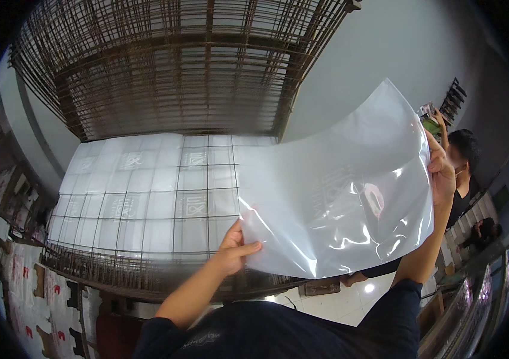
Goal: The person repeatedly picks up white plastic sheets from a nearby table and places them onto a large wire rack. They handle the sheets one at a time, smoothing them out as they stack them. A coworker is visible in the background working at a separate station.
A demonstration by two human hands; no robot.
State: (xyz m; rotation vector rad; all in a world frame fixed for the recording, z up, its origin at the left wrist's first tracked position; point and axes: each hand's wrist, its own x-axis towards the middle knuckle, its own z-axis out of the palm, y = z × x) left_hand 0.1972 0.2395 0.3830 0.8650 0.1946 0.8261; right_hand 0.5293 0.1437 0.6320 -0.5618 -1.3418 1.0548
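Note:
A large, glossy, translucent plastic sheet [320,173] with faint white print hangs between my two hands. At its lower left edge my left hand [236,248] pinches it, thumb on the near face. My right hand [440,167] grips the upper right edge, with fingers curled over it. The far corner stands up and the middle sags. To the left, similar printed plastic sheets [147,179] lie on a wire rack shelf [174,220], whose grid lines cross them. The held sheet overlaps the right end of that shelf in view.
Many raised wire racks [171,66] tilt up behind the shelf. A person [462,149] stands at the right with one arm raised; another person [483,230] is farther back. Shiny film-like rolls [464,311] are at lower right. Stacked printed material [27,287] lies at lower left.

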